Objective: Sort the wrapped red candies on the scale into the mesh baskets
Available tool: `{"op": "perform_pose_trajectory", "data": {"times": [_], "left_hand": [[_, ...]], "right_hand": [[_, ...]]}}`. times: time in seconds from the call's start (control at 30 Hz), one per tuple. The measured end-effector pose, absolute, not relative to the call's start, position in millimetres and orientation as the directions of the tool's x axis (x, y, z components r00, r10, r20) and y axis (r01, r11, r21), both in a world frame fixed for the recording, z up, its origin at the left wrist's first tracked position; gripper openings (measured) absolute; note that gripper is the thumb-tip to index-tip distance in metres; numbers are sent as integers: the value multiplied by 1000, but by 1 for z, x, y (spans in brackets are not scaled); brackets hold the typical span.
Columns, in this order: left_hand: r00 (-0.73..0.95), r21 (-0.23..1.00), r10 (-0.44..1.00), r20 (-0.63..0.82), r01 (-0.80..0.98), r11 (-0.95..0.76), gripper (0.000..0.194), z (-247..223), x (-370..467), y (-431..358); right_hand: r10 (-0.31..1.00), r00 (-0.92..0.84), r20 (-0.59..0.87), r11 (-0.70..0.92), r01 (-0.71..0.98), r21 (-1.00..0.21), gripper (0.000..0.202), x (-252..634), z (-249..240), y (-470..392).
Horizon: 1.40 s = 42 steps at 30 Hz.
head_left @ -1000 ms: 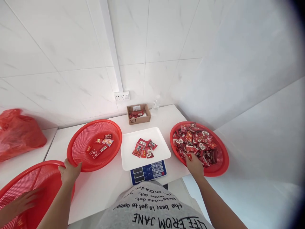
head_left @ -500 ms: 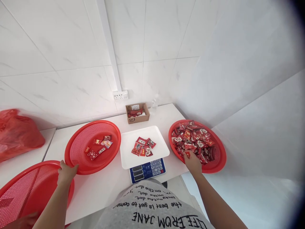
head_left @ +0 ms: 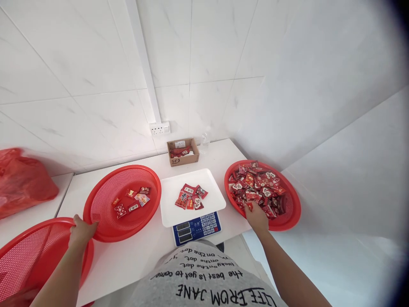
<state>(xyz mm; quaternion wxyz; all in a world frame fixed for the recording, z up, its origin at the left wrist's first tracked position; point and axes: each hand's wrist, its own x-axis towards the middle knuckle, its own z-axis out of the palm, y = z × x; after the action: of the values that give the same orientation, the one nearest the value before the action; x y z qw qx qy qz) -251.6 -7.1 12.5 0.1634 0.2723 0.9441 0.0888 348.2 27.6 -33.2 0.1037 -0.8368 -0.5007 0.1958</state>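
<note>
My left hand [head_left: 81, 231] is closed on the near-left rim of a red mesh basket [head_left: 92, 192], with a few small snack packets [head_left: 134, 207] lying inside. My right hand [head_left: 258, 217] reaches over the near rim of a second red basket [head_left: 295, 209], heaped with red snack packets [head_left: 266, 181]. Its fingers are pinched on a small red packet [head_left: 249, 206], partly hidden by them. Between the baskets stands a digital scale [head_left: 198, 228] with a white tray [head_left: 171, 187] on top. Several red packets [head_left: 190, 197] lie grouped on this tray.
A third red basket [head_left: 35, 228] overlaps the lower left, with part of another person's hand [head_left: 24, 296] near it. A cardboard box [head_left: 184, 160] of packets and a clear bottle [head_left: 205, 140] stand by the wall. A red plastic bag [head_left: 27, 183] lies far left.
My left hand and the basket it grips have shifted slightly left and nearer to me. The third basket has also slid left. My right hand stays at the heaped basket.
</note>
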Motion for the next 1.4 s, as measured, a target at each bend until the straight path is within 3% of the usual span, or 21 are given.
{"op": "perform_pose_trajectory", "data": {"times": [0.1,0.27,0.67,1.4], "left_hand": [[-814,178,458,-358,422,889,87,19,-247,-7],[-769,241,564,-302,511,825,91,23,-246,-10],[-774,181,512,-372,480,858,85,23,-247,-8],[-753,114,599,-273,593,797,76,35,-222,-48]], "right_hand": [[877,423,-230,-480,797,-365,35,348,-33,28],[866,437,-243,-499,791,-355,36,347,-33,27],[866,434,-250,-498,799,-337,34,346,-29,28],[854,429,-294,-510,800,-316,36,346,-27,31]]}}
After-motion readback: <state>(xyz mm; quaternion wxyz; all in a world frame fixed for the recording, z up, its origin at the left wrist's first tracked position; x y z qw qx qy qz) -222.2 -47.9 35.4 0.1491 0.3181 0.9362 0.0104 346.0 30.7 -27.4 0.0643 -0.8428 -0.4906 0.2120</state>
